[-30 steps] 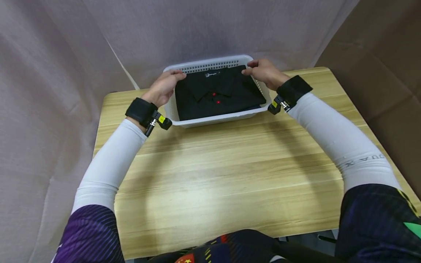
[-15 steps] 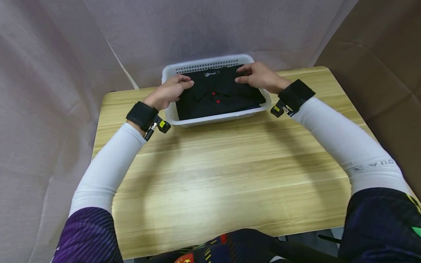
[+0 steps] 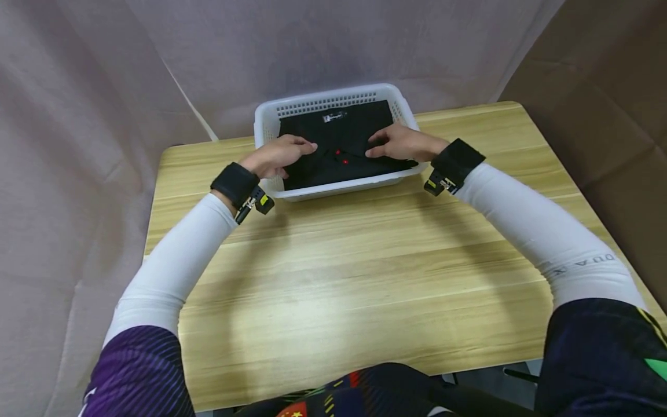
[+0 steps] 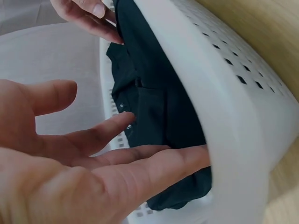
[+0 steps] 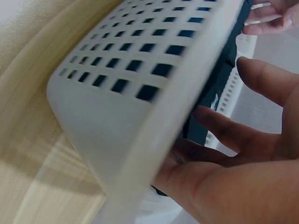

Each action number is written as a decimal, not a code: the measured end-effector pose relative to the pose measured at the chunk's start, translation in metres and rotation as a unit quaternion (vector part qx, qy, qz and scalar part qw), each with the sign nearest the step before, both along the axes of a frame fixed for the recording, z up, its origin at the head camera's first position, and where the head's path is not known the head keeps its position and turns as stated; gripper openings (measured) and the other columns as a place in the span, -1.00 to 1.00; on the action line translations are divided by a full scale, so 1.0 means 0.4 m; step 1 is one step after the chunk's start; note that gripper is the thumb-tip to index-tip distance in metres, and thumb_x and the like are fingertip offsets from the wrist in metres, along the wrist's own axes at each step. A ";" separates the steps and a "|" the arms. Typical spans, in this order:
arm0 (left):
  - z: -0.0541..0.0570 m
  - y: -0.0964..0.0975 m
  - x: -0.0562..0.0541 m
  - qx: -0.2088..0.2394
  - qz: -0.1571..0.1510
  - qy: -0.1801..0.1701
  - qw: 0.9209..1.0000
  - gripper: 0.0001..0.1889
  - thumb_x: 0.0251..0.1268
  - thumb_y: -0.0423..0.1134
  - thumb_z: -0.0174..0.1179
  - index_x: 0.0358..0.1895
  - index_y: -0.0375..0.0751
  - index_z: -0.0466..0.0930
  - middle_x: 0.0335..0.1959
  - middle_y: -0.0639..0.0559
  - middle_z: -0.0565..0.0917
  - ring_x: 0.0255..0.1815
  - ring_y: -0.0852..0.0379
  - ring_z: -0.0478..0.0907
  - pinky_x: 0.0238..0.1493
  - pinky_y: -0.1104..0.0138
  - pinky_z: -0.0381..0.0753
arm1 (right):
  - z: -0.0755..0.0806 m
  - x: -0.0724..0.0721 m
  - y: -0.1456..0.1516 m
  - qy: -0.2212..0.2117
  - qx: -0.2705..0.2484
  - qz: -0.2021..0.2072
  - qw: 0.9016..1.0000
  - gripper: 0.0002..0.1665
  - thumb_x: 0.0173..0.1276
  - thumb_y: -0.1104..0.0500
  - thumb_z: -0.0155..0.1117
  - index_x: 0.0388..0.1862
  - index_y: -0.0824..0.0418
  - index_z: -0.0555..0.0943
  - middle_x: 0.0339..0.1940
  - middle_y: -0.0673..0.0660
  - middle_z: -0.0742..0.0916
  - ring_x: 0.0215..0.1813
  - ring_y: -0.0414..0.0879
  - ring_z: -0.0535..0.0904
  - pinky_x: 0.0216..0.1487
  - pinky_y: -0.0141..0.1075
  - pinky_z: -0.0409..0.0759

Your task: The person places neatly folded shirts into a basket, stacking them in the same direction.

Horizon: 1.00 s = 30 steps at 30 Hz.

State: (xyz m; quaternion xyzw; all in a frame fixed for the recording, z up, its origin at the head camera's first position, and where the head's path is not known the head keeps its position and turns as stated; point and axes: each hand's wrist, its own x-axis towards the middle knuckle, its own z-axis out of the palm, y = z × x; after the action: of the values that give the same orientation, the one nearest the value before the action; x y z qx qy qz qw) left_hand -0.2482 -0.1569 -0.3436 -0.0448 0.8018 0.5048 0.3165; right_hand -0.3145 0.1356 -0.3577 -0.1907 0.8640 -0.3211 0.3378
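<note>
A folded black collared shirt lies in a white plastic basket at the far side of the table. Two small red dots show on its front, with a pale-printed label at its collar. My left hand is over the shirt's left side; in the left wrist view its fingers are spread and reach down inside the rim at the cloth. Over the right side is my right hand, thumb and fingers apart. The right wrist view shows that hand reaching past the rim, some fingertips hidden. Neither hand grips the shirt.
The basket stands on a wooden table near its back edge. A grey curtain hangs close behind, and a brown sheet rises along the right side.
Both hands have come from the basket's upper side rims inward over the shirt, then toward me along its sides. Basket and shirt stay nearly in place.
</note>
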 end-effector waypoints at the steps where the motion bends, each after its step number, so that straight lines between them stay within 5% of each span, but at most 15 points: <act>1: -0.001 0.000 -0.001 -0.002 0.001 -0.003 1.000 -0.43 0.77 -0.03 -0.07 0.65 -0.15 0.22 0.74 0.00 0.08 0.74 -0.01 -0.07 0.55 -0.20 0.29 | -0.005 0.000 -0.004 0.000 0.003 0.005 1.000 -0.22 0.66 0.02 0.20 0.67 0.34 0.23 0.68 0.32 0.31 0.68 0.17 0.15 0.65 0.07 0.20; 8: -0.006 -0.004 -0.002 -0.013 0.005 -0.019 1.000 -0.41 0.75 0.00 -0.05 0.67 -0.12 0.19 0.76 0.00 0.02 0.73 0.00 -0.06 0.53 -0.15 0.34 | -0.034 -0.001 -0.024 -0.016 0.018 0.020 1.000 -0.22 0.68 0.05 0.19 0.67 0.39 0.21 0.69 0.35 0.28 0.70 0.23 0.13 0.65 0.10 0.20; 16: -0.004 -0.013 0.001 -0.010 -0.008 -0.003 1.000 -0.37 0.77 0.00 -0.09 0.71 -0.12 0.07 0.76 -0.03 0.01 0.76 -0.03 -0.13 0.62 -0.21 0.15 | -0.026 0.000 -0.017 -0.010 0.013 0.022 1.000 -0.20 0.68 0.03 0.17 0.68 0.40 0.18 0.70 0.36 0.26 0.71 0.24 0.10 0.65 0.12 0.17; 30: 0.020 -0.020 0.017 -0.080 -0.057 0.100 0.990 -0.30 0.75 0.02 -0.06 0.72 -0.21 -0.02 0.75 -0.14 0.02 0.74 -0.08 -0.01 0.69 0.07 0.09 | 0.025 0.019 0.005 0.118 0.025 0.017 0.993 -0.17 0.66 -0.07 0.18 0.68 0.34 0.21 0.61 0.37 0.41 0.62 0.21 0.30 0.59 0.09 0.28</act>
State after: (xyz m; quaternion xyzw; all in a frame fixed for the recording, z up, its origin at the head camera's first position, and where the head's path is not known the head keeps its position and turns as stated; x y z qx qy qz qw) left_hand -0.2413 -0.1648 -0.3358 0.0263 0.8686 0.4218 0.2589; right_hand -0.3069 0.1374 -0.3477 -0.2336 0.9022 -0.2684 0.2439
